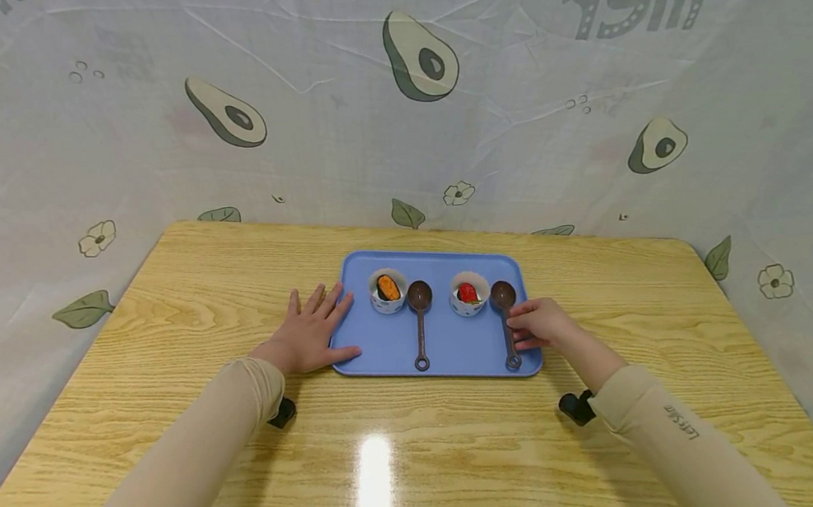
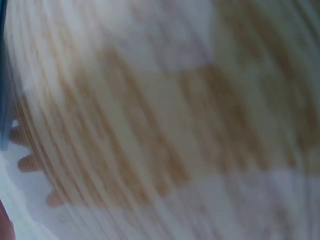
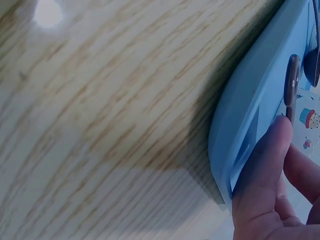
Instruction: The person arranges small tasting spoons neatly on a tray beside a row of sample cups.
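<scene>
My right hand (image 1: 538, 322) pinches the handle of a brown spoon (image 1: 504, 296) at the right end of a blue tray (image 1: 387, 353). In the right wrist view, thumb and fingers (image 3: 270, 155) close on that handle, its ring end showing above them. With fingers spread, my left hand (image 1: 306, 330) lies at the tray's left edge, thumb over the rim. A second brown spoon (image 1: 420, 295) lies mid-tray. Left of it stands a paper cup (image 1: 388, 307) holding an orange-topped piece. Another paper cup (image 1: 469, 307), with a red-topped piece inside, stands between the two spoons.
The tray lies on a wood-grain table (image 1: 473, 461) near its far edge. Behind hangs a pale cloth (image 1: 322, 155) printed with avocados and flowers. Black wrist devices (image 1: 577, 407) sit under both forearms. The left wrist view is mostly blurred tabletop.
</scene>
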Demonstrator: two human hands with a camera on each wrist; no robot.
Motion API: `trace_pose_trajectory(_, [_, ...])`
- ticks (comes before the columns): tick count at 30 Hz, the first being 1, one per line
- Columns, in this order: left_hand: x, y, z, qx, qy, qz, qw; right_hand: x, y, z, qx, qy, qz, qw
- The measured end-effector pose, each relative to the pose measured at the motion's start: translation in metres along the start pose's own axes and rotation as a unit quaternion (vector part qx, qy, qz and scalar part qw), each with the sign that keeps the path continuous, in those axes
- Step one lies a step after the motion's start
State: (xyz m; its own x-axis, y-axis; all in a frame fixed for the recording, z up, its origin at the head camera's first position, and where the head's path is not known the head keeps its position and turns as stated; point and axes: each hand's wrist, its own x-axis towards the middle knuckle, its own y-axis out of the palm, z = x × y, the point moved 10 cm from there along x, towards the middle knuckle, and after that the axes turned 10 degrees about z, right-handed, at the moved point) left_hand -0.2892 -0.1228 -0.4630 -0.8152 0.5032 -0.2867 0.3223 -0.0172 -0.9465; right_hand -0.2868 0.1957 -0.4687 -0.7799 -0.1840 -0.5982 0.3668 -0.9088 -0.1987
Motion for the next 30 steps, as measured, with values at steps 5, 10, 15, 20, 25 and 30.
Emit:
trace_pose_trajectory(5, [0.0003,0.0002,0.0005,0.000,-0.001,0.000,1.0000,0.0016,0.0004,-0.0003,-0.022,0.004,-0.004,0.9997])
trace_pose_trajectory(10, [0.0003,0.0002,0.0006,0.000,0.001,-0.001,1.0000,0.0019,0.0015,0.0002,-0.036,0.004,-0.007,0.9993])
trace_pose_trajectory(15, [-0.0001,-0.0008,0.0006,-0.001,0.005,-0.006,1.0000,0.0010,0.0051,0.0025,-0.045,-0.006,-0.003,0.9990])
trace_pose_trajectory(20, [-0.0009,-0.0012,0.0002,0.000,0.006,-0.005,1.0000,0.0015,0.0064,0.0042,-0.060,-0.012,-0.010,0.9981])
trace_pose_trajectory(25, [-0.0002,0.0002,0.0010,0.001,0.000,0.000,1.0000,0.0042,0.0053,0.0047,-0.073,-0.005,-0.022,0.9971])
trace_pose_trajectory(30, [0.0020,0.0030,0.0031,0.003,-0.002,-0.001,1.0000,0.0057,0.0052,0.0056,-0.073,-0.003,-0.029,0.9969])
